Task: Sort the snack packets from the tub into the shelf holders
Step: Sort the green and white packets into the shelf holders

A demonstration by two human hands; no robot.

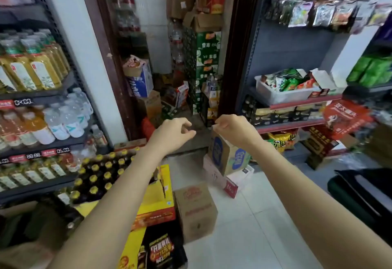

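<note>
Head view of a shop aisle, both bare arms stretched forward at mid-frame. Left hand (172, 134) and right hand (232, 130) hang in the air just apart from each other, each with fingers loosely curled toward the thumb; neither appears to hold anything, though the right hand's fingertips are too blurred to rule out a small scrap. Neither touches any stock.

White tub (284, 94) stands on the right-hand shelf, well to the right of and beyond the hands, heaped with snack packets (286, 82) in green, red and white wrappers. An opened carton (322, 82) sits just beside it on the same shelf, probably so that sorted goods have a place close to the source. Higher on the same rack a row of hanging packets (324, 12) fills the far-right pegs; whether these are the holders meant by the task cannot be told.

Background, not part of the task: bottled drinks (42, 71) on the left shelves, stacked cardboard boxes (197, 211) on the near floor, and a cluttered storeroom doorway (176, 56) straight ahead.

Judgement: the hands are raised and free, suited to a reach rightward for the tub; sorting appears hardly begun, since the tub is full.
</note>
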